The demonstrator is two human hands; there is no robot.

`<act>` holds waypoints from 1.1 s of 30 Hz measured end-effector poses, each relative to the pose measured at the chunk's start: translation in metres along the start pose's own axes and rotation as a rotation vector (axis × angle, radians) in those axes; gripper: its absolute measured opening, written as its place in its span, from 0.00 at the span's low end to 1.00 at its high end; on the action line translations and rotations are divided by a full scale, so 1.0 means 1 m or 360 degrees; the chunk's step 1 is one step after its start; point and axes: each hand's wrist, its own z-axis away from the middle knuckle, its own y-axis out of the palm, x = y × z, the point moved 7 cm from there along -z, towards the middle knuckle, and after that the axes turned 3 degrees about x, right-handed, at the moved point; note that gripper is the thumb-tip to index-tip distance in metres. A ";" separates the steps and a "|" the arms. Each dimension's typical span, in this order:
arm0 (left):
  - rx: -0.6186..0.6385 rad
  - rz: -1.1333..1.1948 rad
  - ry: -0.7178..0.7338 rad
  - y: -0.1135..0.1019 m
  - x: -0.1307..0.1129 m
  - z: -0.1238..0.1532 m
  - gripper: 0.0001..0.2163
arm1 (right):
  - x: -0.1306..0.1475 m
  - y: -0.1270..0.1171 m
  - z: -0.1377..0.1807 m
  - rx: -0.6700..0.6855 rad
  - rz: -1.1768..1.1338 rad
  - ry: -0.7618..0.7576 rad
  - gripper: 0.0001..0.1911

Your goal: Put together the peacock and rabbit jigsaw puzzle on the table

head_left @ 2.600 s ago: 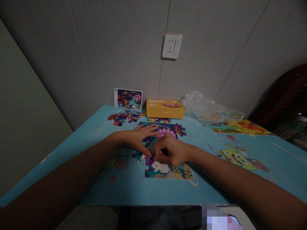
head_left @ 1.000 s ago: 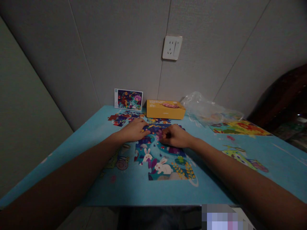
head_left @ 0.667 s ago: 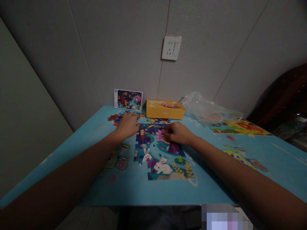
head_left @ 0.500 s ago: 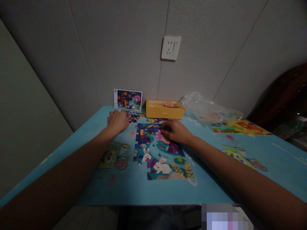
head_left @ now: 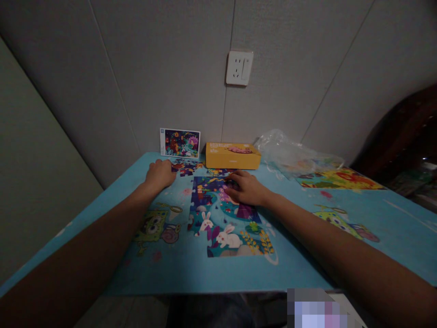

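A partly joined jigsaw puzzle lies flat before me, showing white rabbits, a stream and purple shapes; its left edge is uneven. My right hand rests on the puzzle's upper right, thumb and fingers apart, covering part of the picture. At the back left, my left hand is low on the table with its fingers curled. Its fingertips are beside loose puzzle pieces, and whatever is under them is hidden. More pieces lie between the puzzle and the yellow box.
A picture card with a matching scene leans against the wall behind the pieces. To the right are a crumpled clear plastic bag and another colourful picture. A blue cartoon cloth covers the table; a wall socket is above.
My left hand has shifted slightly left and toward me, uncovering more of the loose pieces. My right hand remains on the puzzle with its fingers spread a little differently. The view has shifted slightly.
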 end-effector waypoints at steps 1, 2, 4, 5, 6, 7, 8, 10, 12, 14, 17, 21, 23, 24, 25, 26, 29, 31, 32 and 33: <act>-0.0024 -0.0049 -0.0008 -0.002 -0.002 0.001 0.17 | -0.001 0.000 0.000 0.0008 0.0003 0.0026 0.24; -0.0043 -0.0087 -0.0009 -0.005 -0.004 0.003 0.18 | -0.001 0.001 0.000 0.0019 0.0005 0.0040 0.24; -0.0083 -0.0066 0.0027 -0.009 -0.010 0.006 0.19 | -0.001 0.001 0.000 0.0030 0.0006 0.0041 0.25; -0.0115 -0.0009 0.0071 -0.012 -0.015 0.007 0.19 | -0.001 0.001 0.000 0.0023 0.0007 0.0037 0.25; -0.0160 0.0064 0.0132 -0.015 -0.020 0.009 0.20 | -0.002 0.001 -0.001 0.0013 0.0008 0.0031 0.25; -0.0216 0.0145 0.0212 -0.019 -0.026 0.011 0.21 | -0.003 0.000 -0.001 0.0004 0.0010 0.0027 0.26; -0.0281 0.0227 0.0313 -0.024 -0.034 0.014 0.22 | -0.004 0.000 -0.002 -0.0005 0.0012 0.0021 0.26; -0.0393 0.0373 0.0571 -0.032 -0.050 0.024 0.23 | -0.005 -0.001 -0.002 -0.0031 0.0014 -0.0003 0.26; -0.0454 0.0488 0.0866 -0.038 -0.068 0.037 0.21 | -0.003 -0.003 -0.003 -0.0098 -0.0042 -0.0037 0.25; -0.0462 0.0578 0.1134 -0.042 -0.086 0.053 0.21 | 0.004 -0.009 -0.001 -0.0205 -0.0202 -0.0098 0.21; -0.0368 0.0688 0.1497 -0.041 -0.110 0.076 0.20 | 0.021 -0.018 0.003 -0.0359 -0.0510 -0.0227 0.15; -0.0263 0.0755 0.1696 -0.037 -0.126 0.091 0.21 | 0.032 -0.023 0.008 -0.0538 -0.0712 -0.0255 0.12; -0.0278 0.0788 0.1607 -0.036 -0.123 0.087 0.21 | 0.028 -0.020 0.008 -0.0584 -0.0799 -0.0212 0.12; -0.0286 0.0808 0.1540 -0.036 -0.120 0.084 0.21 | 0.024 -0.018 0.007 -0.0598 -0.0845 -0.0179 0.12; -0.0286 0.0825 0.1476 -0.036 -0.117 0.081 0.21 | 0.020 -0.016 0.006 -0.0610 -0.0889 -0.0142 0.12; -0.0278 0.0838 0.1424 -0.035 -0.114 0.078 0.20 | 0.016 -0.014 0.005 -0.0616 -0.0922 -0.0109 0.12; -0.0223 0.0843 0.1370 -0.032 -0.111 0.074 0.16 | 0.010 -0.010 0.002 -0.0602 -0.0952 -0.0071 0.12; -0.0204 0.0810 0.1329 -0.030 -0.111 0.071 0.16 | 0.006 -0.012 0.001 -0.0607 -0.0917 -0.0049 0.12; -0.0213 0.0773 0.1278 -0.028 -0.109 0.068 0.16 | 0.003 -0.014 0.000 -0.0623 -0.0880 -0.0009 0.12; -0.0233 0.0716 0.1196 -0.027 -0.105 0.063 0.16 | -0.003 -0.016 -0.001 -0.0645 -0.0825 0.0054 0.12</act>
